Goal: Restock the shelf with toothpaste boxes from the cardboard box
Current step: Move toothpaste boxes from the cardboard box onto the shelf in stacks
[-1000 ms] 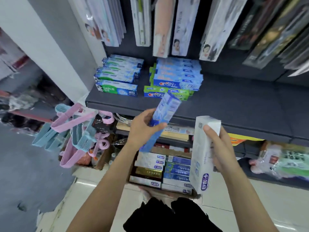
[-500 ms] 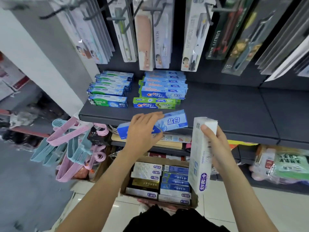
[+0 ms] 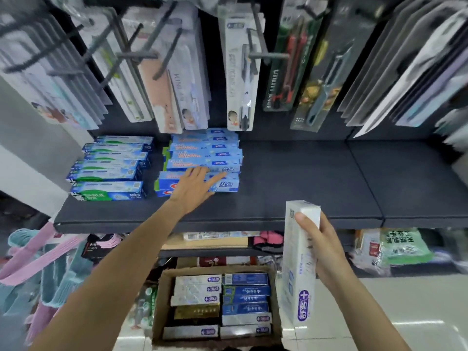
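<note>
One blue toothpaste box [image 3: 197, 184] is pressed flat at the front of the blue stack on the dark shelf [image 3: 304, 188] by the left hand [image 3: 193, 187], fingers straight. One white box [image 3: 298, 262] is gripped upright by the right hand [image 3: 323, 247]. About eleven boxes lie in the cardboard box [image 3: 158, 323] below.

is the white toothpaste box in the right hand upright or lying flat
Upright: the white toothpaste box stands on end in the right hand, its long side vertical, above the floor.
</note>
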Action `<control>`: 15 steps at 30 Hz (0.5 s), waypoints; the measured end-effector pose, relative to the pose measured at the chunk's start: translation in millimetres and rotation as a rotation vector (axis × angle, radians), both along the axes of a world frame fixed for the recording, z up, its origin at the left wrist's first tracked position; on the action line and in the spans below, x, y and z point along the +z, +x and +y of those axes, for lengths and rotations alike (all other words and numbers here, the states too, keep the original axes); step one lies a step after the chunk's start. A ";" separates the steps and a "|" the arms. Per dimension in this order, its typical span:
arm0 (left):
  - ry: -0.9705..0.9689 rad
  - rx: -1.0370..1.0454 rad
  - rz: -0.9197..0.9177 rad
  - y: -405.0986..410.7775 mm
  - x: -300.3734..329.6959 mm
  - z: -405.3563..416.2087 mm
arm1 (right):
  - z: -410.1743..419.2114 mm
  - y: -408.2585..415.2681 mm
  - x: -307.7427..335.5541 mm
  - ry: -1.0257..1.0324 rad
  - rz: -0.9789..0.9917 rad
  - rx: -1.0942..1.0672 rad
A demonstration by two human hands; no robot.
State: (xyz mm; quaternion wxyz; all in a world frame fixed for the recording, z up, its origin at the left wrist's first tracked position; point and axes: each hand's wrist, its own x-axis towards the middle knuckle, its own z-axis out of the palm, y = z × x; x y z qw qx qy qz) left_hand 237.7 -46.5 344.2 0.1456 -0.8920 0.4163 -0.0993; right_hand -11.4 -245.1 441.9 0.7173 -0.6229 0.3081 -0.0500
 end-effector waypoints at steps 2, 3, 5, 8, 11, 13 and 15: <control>-0.060 -0.035 -0.005 12.0 -4.3 -2.3 | -8.7 0.6 -1.1 0.015 -0.001 -0.034; -0.095 -0.035 -0.005 15.2 -6.4 -2.9 | -12.3 1.6 -2.2 0.018 -0.004 -0.045; -0.195 0.025 0.032 13.4 -9.6 -3.5 | -17.3 4.0 -3.5 0.024 -0.012 -0.055; -0.367 0.173 0.112 9.1 -15.5 -2.7 | -21.7 11.4 -4.5 0.069 -0.022 -0.060; -0.398 0.305 0.207 6.1 -18.9 1.0 | -25.0 22.1 -8.2 0.272 -0.053 -0.128; -0.411 0.372 0.193 -1.7 -17.2 2.6 | -28.3 30.9 -8.7 0.469 -0.072 -0.205; -0.458 0.402 0.117 -10.9 -14.3 5.7 | -32.6 38.1 -8.8 0.591 -0.096 -0.242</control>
